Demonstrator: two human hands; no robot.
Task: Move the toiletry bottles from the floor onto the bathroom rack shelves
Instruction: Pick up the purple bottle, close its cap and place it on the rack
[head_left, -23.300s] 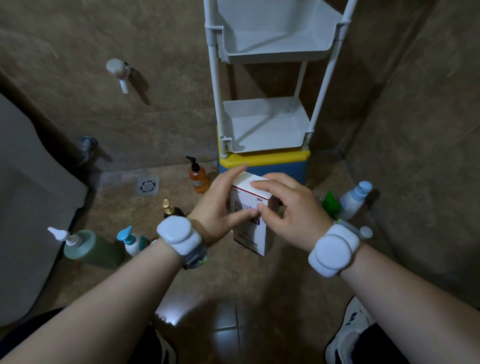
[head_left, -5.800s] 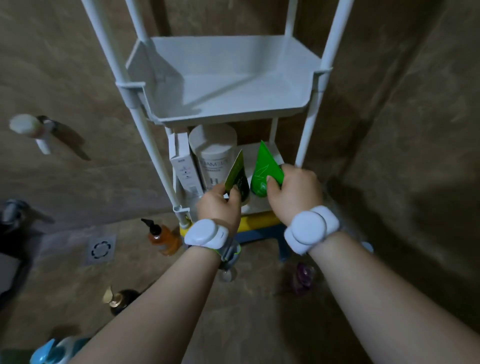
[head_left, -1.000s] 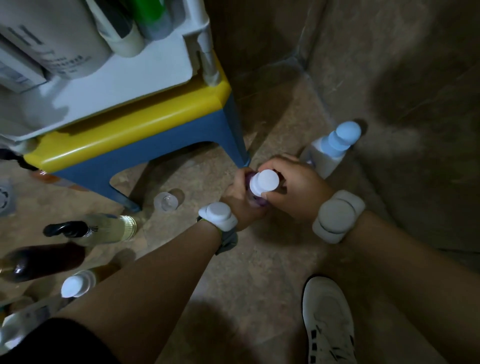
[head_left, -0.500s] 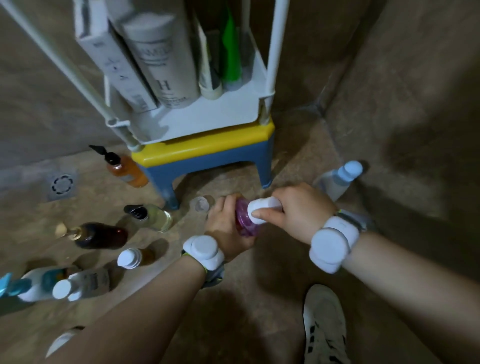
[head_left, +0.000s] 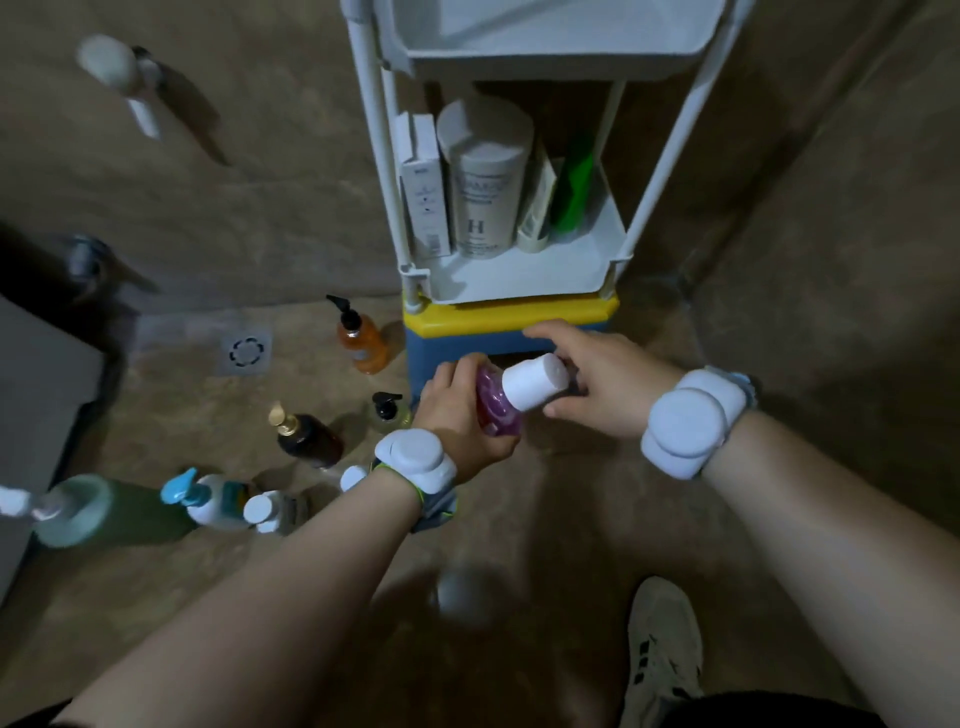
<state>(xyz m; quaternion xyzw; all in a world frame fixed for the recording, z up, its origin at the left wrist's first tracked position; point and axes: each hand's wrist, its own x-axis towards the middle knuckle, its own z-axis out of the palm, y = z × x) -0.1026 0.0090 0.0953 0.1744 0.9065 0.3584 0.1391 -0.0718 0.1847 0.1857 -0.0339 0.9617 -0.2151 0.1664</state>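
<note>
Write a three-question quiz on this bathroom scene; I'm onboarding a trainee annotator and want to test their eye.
1. True or false: the purple bottle already stands on the rack.
2. Whose grip is on the purple bottle's body? A) left hand B) right hand C) neither
3. Fill in: the green tube stands on the rack's ____ shelf.
Key: 1 false, both hands hold it in front of the stool. 2 A; the right hand holds its white cap. 3 lower.

purple white-capped bottle (head_left: 497, 411) tilted, mid-air, before white rack (head_left: 519, 283)
</note>
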